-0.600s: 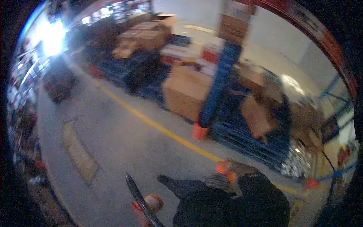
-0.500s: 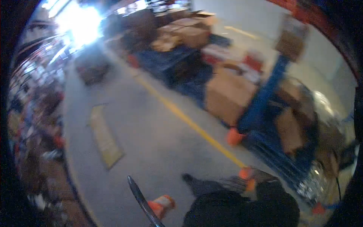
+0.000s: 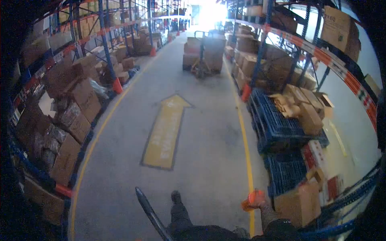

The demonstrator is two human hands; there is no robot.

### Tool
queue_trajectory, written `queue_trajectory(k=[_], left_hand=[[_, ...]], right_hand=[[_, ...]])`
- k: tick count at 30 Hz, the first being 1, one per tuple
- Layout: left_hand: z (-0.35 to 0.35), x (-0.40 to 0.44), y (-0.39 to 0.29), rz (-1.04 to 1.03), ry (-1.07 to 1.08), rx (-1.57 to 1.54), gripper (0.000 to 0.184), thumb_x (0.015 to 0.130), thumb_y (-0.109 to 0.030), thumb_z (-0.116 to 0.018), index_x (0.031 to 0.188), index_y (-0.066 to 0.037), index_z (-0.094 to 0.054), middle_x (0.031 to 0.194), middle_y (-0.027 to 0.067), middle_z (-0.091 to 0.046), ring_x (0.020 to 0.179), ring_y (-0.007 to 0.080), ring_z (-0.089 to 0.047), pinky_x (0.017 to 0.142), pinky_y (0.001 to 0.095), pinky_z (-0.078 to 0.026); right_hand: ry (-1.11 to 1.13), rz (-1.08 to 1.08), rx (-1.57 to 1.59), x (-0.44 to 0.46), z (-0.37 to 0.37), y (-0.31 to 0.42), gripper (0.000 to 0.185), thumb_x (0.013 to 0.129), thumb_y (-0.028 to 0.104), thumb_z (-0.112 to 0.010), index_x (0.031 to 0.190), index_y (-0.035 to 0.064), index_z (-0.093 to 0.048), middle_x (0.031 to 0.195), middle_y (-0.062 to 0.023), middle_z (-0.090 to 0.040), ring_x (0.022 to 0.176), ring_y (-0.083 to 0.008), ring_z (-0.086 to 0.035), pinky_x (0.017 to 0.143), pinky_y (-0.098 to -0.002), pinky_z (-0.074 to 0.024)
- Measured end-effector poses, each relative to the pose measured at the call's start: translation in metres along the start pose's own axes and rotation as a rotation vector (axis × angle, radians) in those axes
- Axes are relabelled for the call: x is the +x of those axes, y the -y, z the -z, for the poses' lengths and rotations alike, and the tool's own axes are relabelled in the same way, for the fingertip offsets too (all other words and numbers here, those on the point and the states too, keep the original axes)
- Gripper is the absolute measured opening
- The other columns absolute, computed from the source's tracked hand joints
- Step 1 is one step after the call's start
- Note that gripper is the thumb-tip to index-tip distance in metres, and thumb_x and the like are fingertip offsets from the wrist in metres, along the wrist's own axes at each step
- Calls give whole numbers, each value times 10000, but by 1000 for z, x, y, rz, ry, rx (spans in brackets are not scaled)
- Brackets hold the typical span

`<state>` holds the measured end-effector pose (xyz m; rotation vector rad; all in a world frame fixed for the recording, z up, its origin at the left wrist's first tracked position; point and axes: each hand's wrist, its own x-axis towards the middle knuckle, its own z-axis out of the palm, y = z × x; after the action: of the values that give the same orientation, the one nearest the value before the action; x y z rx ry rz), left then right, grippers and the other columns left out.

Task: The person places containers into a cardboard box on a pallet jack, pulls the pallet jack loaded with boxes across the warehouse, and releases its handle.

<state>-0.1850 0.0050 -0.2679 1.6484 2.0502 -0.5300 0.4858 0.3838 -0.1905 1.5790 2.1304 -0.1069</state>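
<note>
At the lower right of the head view is my right hand, with a dark sleeve behind it. Bright orange covers the finger area; whether this is a glove or a held thing is unclear, and so is how far the fingers are closed. The hand is near the yellow floor line, left of a cardboard box. My left hand is out of view. A dark, slim bar rises from the bottom edge, with no hand visible on it. My dark shoe and trouser leg show beside it.
A yellow floor arrow lies in the aisle between yellow lines. Ahead stands a pallet truck with boxes. Racking with cartons lines the left; blue pallets and an orange rack beam are at right.
My view has swung to face down the aisle and is sharper. The orange-and-white shape at lower left, beside the dark bar, has left view. My right hand appears slightly lower.
</note>
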Motion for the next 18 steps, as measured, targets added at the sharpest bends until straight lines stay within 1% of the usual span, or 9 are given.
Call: queue_trajectory(k=[2, 5, 7, 8, 10, 13, 15, 16, 18], left_hand=[[83, -2, 65, 140, -70, 13, 425, 857, -475, -650, 1076, -114, -693, 1022, 62, -734, 901, 301, -696, 820, 491, -539], [91, 16, 73, 157, -145, -55, 425, 836, -477, -661, 1041, -108, -705, 996, 78, -738, 880, 307, -697, 824, 497, -534], [121, 59, 97, 173, -214, -96, 425, 822, -478, -668, 1018, -103, -712, 979, 89, -741, 866, 311, -697, 827, 501, -532], [142, 74, 114, 179, -237, -114, 425, 815, -479, -672, 1006, -101, -716, 970, 94, -743, 858, 313, -698, 828, 503, -530], [148, 95, 133, 187, -264, -139, 426, 800, -480, -679, 983, -97, -724, 953, 105, -745, 844, 317, -698, 831, 507, -527], [185, 175, 162, 188, -366, -175, 428, 779, -481, -690, 948, -91, -736, 927, 122, -750, 823, 322, -699, 835, 513, -523], [218, 249, 194, 196, -439, -204, 429, 765, -482, -697, 925, -87, -744, 910, 132, -753, 809, 326, -700, 838, 517, -520], [213, 289, 215, 207, -916, 115, 488, 763, -497, -724, 998, -69, -736, 983, 146, -742, 919, 305, -694, 854, 508, -507], [235, 344, 240, 210, -913, 99, 521, 764, -523, -717, 1044, -84, -701, 1033, 140, -713, 967, 312, -659, 885, 515, -482]], right_hand=[[-15, -51, 253, 65, 67, 79, 1241, 618, 775, -796, 1579, 129, -350, 1510, -185, -455, 1409, -417, -416, 1132, -582, -368], [22, -213, 426, 52, 131, 113, 1313, 565, 792, -817, 1594, 150, -313, 1557, -205, -384, 1411, -475, -393, 1136, -600, -364], [387, 131, 230, 92, 183, 143, 1406, 535, 771, -850, 1623, 153, -209, 1602, -306, -233, 1418, -551, -358, 1156, -615, -348], [389, 129, 236, 100, 209, 158, 1406, 535, 771, -850, 1623, 153, -209, 1602, -306, -233, 1418, -551, -358, 1156, -615, -348], [322, -40, 619, 105, 210, 180, 1426, 551, 764, -849, 1622, 104, -176, 1553, -361, -311, 1410, -545, -391, 1149, -613, -365], [557, 39, 516, 199, 126, 178, 1442, 555, 769, -843, 1622, 73, -166, 1533, -350, -390, 1378, -543, -439, 1138, -599, -387], [539, 32, 536, 249, 102, 198, 1456, 554, 770, -843, 1628, 77, -146, 1542, -352, -377, 1394, -539, -419, 1150, -594, -375], [531, 26, 543, 275, 91, 207, 1469, 554, 771, -844, 1633, 81, -125, 1552, -354, -365, 1411, -535, -400, 1162, -588, -363], [528, 6, 552, 319, 101, 218, 1496, 553, 773, -845, 1645, 90, -84, 1570, -358, -339, 1444, -528, -361, 1185, -576, -339]])
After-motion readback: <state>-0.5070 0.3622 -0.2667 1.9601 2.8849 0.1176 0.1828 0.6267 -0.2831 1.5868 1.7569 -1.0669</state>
